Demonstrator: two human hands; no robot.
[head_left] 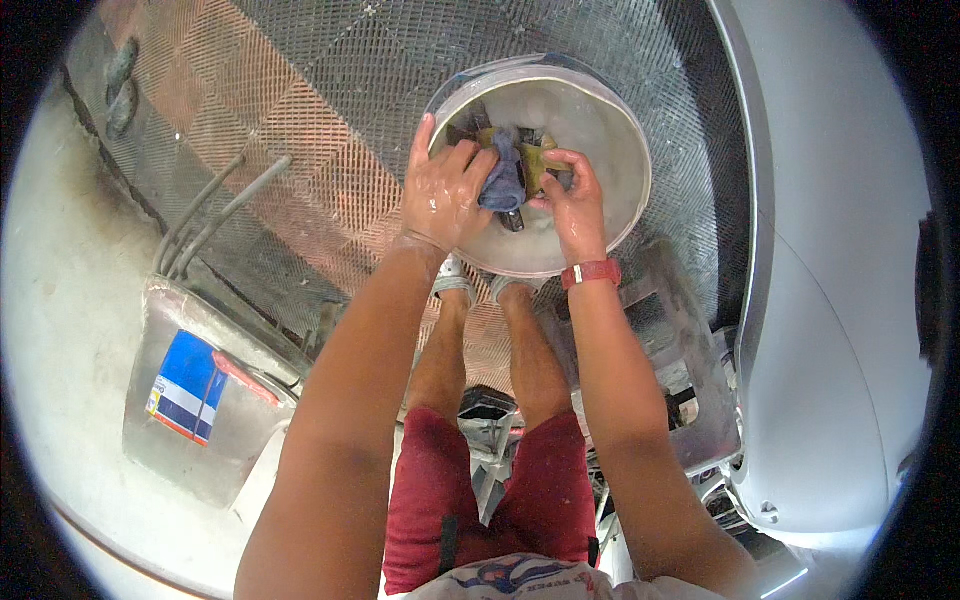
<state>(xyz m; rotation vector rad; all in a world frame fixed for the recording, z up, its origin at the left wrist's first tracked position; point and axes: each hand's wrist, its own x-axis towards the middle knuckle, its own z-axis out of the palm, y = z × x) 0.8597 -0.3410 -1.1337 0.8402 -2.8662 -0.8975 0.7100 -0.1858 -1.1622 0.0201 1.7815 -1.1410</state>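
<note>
A round white bucket [640,175] of cloudy whitish liquid stands before me, with both hands over it. My left hand [445,195], wet and glistening, has its fingers curled at a bunched blue-grey cloth [505,185]; the thumb lies toward the rim. Between the thumb and fingers of my right hand [577,205] is a flat olive-yellow piece [533,168], its kind unclear. Dark pieces [512,220] show around and below the cloth, partly hidden by it and my hands.
Grey and orange grid tiles [290,130] cover the floor. A pale grey curved body panel [830,250] rises at the right. At the left are a white surface [60,300], two bent metal rods [235,210] and a blue-and-white label [188,385]. My feet are close behind the bucket.
</note>
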